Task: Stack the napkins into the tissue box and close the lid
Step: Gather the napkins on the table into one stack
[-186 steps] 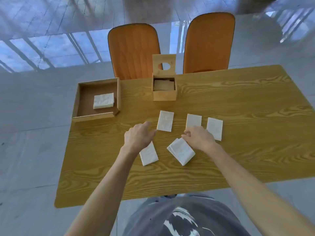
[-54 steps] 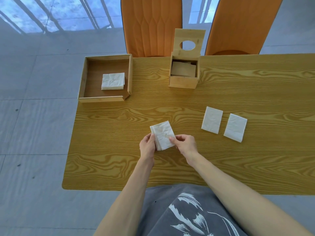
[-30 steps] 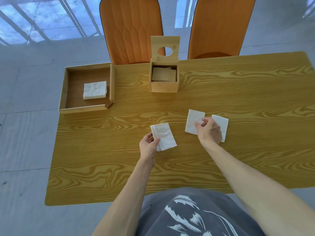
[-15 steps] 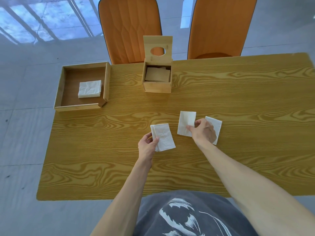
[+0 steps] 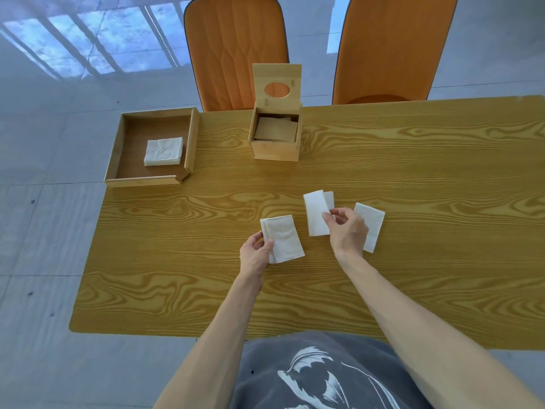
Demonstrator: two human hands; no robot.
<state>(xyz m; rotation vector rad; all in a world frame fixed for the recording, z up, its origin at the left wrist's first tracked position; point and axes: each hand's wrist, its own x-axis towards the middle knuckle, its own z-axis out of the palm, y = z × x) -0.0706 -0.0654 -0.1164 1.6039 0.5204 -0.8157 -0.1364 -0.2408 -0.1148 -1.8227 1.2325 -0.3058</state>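
A wooden tissue box (image 5: 276,149) stands at the table's far side, its lid (image 5: 277,84) with an oval hole raised upright; napkins lie inside. My left hand (image 5: 256,255) grips a small stack of white napkins (image 5: 284,239) at its left edge, just above the table. My right hand (image 5: 347,230) pinches a single white napkin (image 5: 316,215) by its right edge, lifted slightly. Another white napkin (image 5: 372,224) lies flat on the table to the right, partly hidden by my right hand.
A shallow wooden tray (image 5: 188,143) at the far left holds a folded white napkin pile (image 5: 163,151). Two orange chairs (image 5: 236,45) stand behind the wooden table (image 5: 413,172). The table's near edge runs just in front of my body.
My right hand has lifted the nearer loose napkin off the table and drawn it toward the stack. My left hand still holds the stack in the same place.
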